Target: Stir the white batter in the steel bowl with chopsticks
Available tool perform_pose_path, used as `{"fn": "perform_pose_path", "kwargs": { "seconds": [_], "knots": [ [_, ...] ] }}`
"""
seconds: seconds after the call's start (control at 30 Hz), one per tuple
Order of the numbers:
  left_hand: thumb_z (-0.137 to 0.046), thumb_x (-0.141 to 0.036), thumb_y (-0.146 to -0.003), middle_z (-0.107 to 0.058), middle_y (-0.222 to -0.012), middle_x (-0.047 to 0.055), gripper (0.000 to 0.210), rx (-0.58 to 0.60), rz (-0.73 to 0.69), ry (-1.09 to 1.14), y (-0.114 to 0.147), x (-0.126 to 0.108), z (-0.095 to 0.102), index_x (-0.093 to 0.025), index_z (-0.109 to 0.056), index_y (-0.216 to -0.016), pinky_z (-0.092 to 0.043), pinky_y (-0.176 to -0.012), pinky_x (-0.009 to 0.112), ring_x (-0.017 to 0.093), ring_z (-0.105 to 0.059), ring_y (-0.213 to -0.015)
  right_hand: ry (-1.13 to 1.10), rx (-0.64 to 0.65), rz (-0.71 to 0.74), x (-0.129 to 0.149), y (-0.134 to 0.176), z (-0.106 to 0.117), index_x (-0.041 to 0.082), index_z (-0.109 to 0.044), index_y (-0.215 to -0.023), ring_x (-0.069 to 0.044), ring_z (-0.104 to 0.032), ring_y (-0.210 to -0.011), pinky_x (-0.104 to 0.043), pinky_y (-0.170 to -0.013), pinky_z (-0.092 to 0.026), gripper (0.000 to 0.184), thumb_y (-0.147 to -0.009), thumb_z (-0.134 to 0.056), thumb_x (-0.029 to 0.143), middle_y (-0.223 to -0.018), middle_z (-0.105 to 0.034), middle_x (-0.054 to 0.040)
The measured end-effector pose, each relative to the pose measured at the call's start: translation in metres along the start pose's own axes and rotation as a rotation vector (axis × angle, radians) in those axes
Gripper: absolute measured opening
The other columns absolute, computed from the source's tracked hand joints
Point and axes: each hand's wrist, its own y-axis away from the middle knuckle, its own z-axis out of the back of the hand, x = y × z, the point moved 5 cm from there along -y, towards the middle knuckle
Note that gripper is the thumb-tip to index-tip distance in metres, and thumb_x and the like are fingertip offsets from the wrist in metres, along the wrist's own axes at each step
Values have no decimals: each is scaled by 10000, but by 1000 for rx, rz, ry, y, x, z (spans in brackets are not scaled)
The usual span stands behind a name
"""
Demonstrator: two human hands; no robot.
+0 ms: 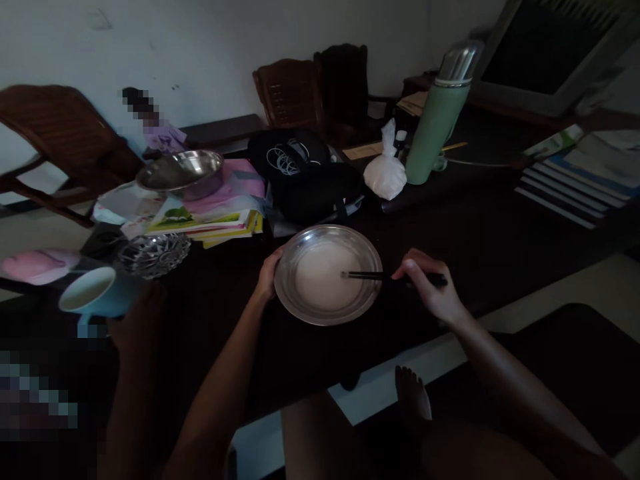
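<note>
Head camera, and holding the metal bowl [327, 318] on the dark table [305, 363] by its rim with the left hand [269, 277], fingers partly hidden; pinching black chopsticks [367, 275] in the right hand [434, 287], over whitish contents [325, 283]; beyond, a tied bag [385, 177] beside a green flask [437, 127]!

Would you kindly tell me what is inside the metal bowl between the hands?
The metal bowl holds whitish contents, with dark chopsticks extending over them; anything beneath their surface is hidden.
</note>
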Motion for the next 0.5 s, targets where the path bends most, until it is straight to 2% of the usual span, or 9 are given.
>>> {"fn": "perform_pose_path", "kwargs": {
  "seconds": [0.07,0.17,0.23,0.37,0.43,0.5],
  "knots": [
    [-707,-486,-679,-774,-1023,63,455,6,-8,-7,-1,1,2,-159,-757,-992,-448,-1031,394,321,-635,-1153,-51,41,24,5,4,-4,216,-693,-666,-151,-572,-639,-325,-655,-442,429,-983,-493,425,-634,-617,-14],
    [-701,-476,-681,-773,-1020,59,444,6,-15,-3,-3,3,4,-164,-755,-992,-452,-1024,395,322,-633,-1157,-83,169,79,4,7,-23,229,-723,-750,-159,-611,-680,-324,-664,-461,307,-950,-571,405,-686,-681,-15],
    [-704,-479,-678,-774,-1018,60,453,5,-8,7,-3,4,3,-164,-755,-1000,-452,-1024,397,322,-639,-1146,-64,181,87,0,6,-30,235,-733,-794,-166,-630,-705,-332,-681,-473,249,-928,-609,404,-734,-717,-18],
    [-707,-483,-678,-776,-1013,67,455,5,-12,12,-2,3,2,-159,-757,-994,-451,-1024,394,318,-649,-1129,29,52,16,-1,4,-11,224,-713,-748,-159,-604,-664,-335,-676,-457,293,-949,-575,387,-677,-676,-13],
    [-712,-486,-674,-776,-1023,69,463,7,-5,12,-2,3,1,-159,-760,-999,-457,-1014,394,318,-655,-1115,49,28,13,6,7,0,220,-683,-675,-145,-573,-623,-328,-667,-442,362,-973,-532,359,-616,-630,-3],
    [-720,-487,-666,-774,-1041,65,474,2,1,16,-2,3,2,-165,-761,-1010,-460,-1007,389,316,-655,-1112,31,63,39,13,10,2,217,-670,-647,-134,-560,-602,-321,-656,-436,393,-983,-512,344,-597,-612,2]
  ]
}}
